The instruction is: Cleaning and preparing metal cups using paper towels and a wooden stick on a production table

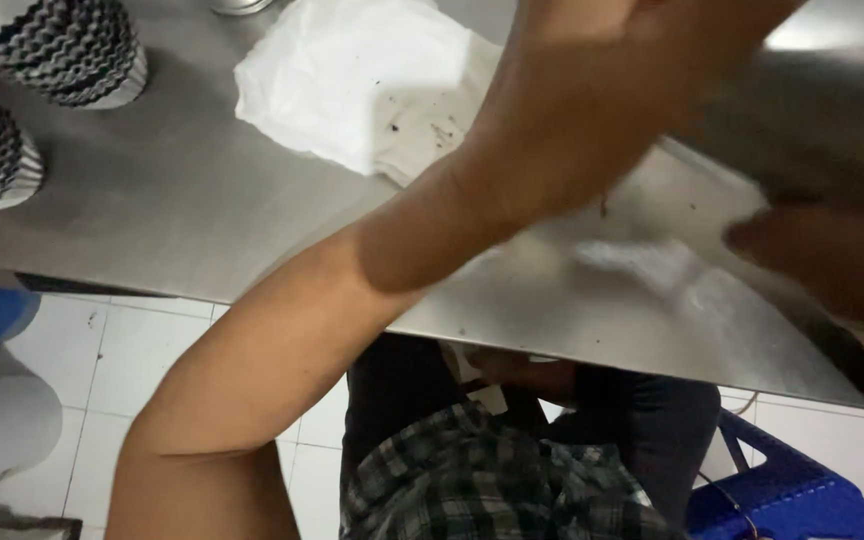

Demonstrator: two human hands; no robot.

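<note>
Wiping goes best with the right hand (832, 262) pressing the cloth (652, 265) flat on the desk (182, 200); its fingers are blurred, so I cannot tell their state, nor that of the raised left hand (612, 90).

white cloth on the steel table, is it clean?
No. The white cloth on the steel table shows dark specks and smudges near its lower right edge.

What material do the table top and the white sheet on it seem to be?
Table top: likely stainless steel, brushed grey with dull reflections. White sheet: probably thin paper or tissue, crumpled, matte, with dark specks. The left hand passes above it, blurred.
</note>
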